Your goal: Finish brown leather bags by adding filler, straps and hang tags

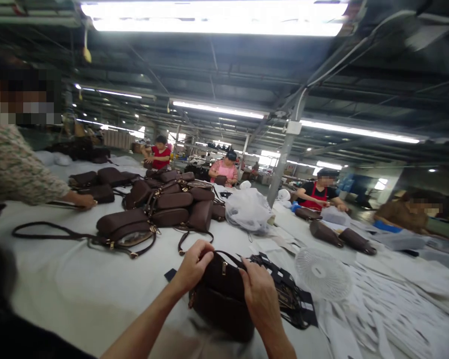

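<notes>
I have both hands on the brown bag (pixel 220 311), which is close in front of me, at 6 o'clock on the white-covered table (pixel 71 294). I read the step as handling the bag's top edge, perhaps straightening or checking it near the zip.

My left hand (pixel 195 265) is closed to a pinch, thumb against fingers, on the top edge at the bag's 10 o'clock corner. My right hand (pixel 261 289) is curled over the 2 o'clock side, thumb on the near face, only part closed around the bag's thickness. As I judge it, the next move calls for keeping that pinch light and both sides level, so the soft body does not buckle.

The bag looks roughly upright, top edge towards 12 and the face with the gold zipper pull (pixel 224 268) turned towards me. Its long axis seems to run crosswise, from about 10 to 4 o'clock. Its base is in shadow, and I cannot tell whether it touches the table.

Just beside it, between 2 and 3 o'clock, I see a bundle of dark straps (pixel 286 291), with a white fan (pixel 324 271) beyond. A pile of bags (pixel 174 201) sits at 11, and an open-mouthed bag (pixel 121 224) at 10.
</notes>
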### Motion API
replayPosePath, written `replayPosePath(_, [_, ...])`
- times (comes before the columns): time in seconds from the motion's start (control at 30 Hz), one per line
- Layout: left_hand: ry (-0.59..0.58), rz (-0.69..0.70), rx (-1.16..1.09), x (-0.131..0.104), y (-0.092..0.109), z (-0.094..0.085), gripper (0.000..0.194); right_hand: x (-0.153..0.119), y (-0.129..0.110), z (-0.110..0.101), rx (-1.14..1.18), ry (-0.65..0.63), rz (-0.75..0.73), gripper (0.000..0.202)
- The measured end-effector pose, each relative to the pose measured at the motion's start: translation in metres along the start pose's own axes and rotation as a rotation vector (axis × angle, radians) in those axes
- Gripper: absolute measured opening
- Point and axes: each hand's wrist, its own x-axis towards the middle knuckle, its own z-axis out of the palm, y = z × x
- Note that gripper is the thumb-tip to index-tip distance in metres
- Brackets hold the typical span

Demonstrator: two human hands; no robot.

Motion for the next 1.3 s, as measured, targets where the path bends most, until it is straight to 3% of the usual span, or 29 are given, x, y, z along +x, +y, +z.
replayPosePath(0.1, [-0.025,-0.043,0.067,0.009,-0.013,-0.012,0.014,0.011,-0.007,0.01,-0.029,-0.038,-0.032,0.031])
replayPosePath(0.23, [-0.132,-0.064,0.087,0.015,-0.022,-0.012,0.017,0.026,-0.012,0.016,-0.007,-0.106,-0.04,0.03])
replayPosePath(0.33, [-0.156,-0.094,-0.079,0.017,-0.027,-0.009,0.024,0.039,-0.018,0.017,0.038,-0.188,-0.034,0.028])
replayPosePath(0.47, [-0.311,-0.207,-0.418,0.014,-0.044,-0.023,0.039,0.051,-0.027,0.017,0.13,-0.295,-0.037,0.027])
replayPosePath(0.6, [-0.386,-0.304,-0.486,0.004,-0.065,-0.036,0.036,0.052,-0.028,0.018,0.175,-0.352,-0.046,0.027])
replayPosePath(0.7, [-0.344,-0.365,-0.594,-0.003,-0.073,-0.03,0.033,0.053,-0.029,0.018,0.167,-0.367,-0.042,0.028])
replayPosePath(0.83, [-0.186,-0.402,-0.715,-0.005,-0.075,-0.014,0.039,0.061,-0.035,0.015,0.136,-0.409,-0.011,0.029])
replayPosePath(0.97, [-0.098,-0.411,-0.719,-0.006,-0.074,-0.01,0.022,0.071,-0.039,0.015,0.133,-0.496,0.019,0.027])
replayPosePath(1.17, [-0.205,-0.322,-0.744,-0.006,-0.07,-0.028,0.02,0.081,-0.033,0.019,0.292,-0.588,0.095,0.015])
replayPosePath(1.3, [-0.267,-0.368,-0.762,-0.001,-0.065,-0.035,0.015,0.086,-0.031,0.023,0.299,-0.636,0.115,0.01])
